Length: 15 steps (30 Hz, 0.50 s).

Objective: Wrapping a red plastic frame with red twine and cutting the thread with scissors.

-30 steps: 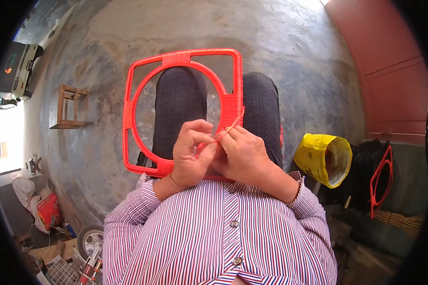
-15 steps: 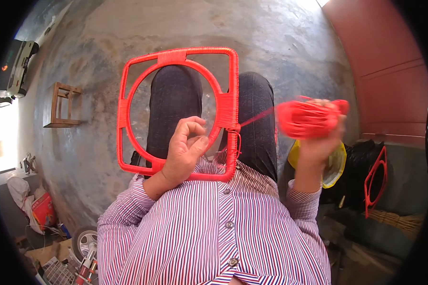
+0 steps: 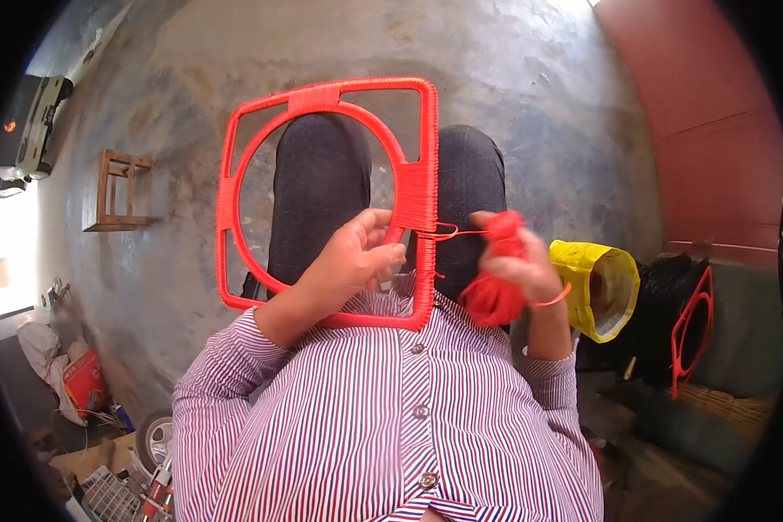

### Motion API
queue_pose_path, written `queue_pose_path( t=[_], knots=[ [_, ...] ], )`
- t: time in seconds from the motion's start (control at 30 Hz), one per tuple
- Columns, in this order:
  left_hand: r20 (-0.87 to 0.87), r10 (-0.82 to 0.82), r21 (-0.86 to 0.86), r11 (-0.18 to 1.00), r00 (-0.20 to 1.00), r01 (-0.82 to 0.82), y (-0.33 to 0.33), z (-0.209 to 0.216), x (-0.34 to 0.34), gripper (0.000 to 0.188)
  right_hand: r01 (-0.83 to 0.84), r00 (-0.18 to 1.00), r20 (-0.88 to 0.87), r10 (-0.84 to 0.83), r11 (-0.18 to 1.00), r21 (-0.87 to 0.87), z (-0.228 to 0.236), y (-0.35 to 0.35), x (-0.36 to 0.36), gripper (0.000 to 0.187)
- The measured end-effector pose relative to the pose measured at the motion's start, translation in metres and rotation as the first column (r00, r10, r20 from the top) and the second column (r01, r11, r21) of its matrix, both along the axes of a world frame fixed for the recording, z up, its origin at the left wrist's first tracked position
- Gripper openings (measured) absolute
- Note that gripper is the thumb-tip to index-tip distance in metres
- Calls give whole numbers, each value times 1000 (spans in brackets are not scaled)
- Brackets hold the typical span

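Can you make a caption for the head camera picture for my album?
Right hand holding a red cord bundle, left hand at a red frame over dark trousers.

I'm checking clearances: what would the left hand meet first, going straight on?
The left hand would probably meet the red wrapped frame first, at its right side; depth is unclear, so they may already touch.

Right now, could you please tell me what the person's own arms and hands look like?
The left sleeve and right sleeve are white fabric with narrow red and dark blue stripes, each ending on the forearm, short of the wrist. The left hand and right hand are bare, without gloves; the right one is blurred, so finer details cannot be told.
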<state>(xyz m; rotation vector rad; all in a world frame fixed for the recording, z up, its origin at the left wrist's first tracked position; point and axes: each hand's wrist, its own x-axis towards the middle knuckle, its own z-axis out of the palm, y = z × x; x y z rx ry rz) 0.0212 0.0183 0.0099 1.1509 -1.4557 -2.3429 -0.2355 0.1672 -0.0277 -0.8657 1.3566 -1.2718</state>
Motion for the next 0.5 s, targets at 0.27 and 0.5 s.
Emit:
queue_pose_path(
  t=[0.27, 0.5],
  knots=[
    [0, -153, 119, 981, 988, 152, -10, 18, 1, 27, 66, 993, 95, -66, 998, 3, 3, -7, -25, 17],
    [-17, -76, 301, 950, 997, 77, -12, 6, -3, 23, 336, 662, 746, -73, 919, -207, 11, -1, 17, 29]
  ],
)
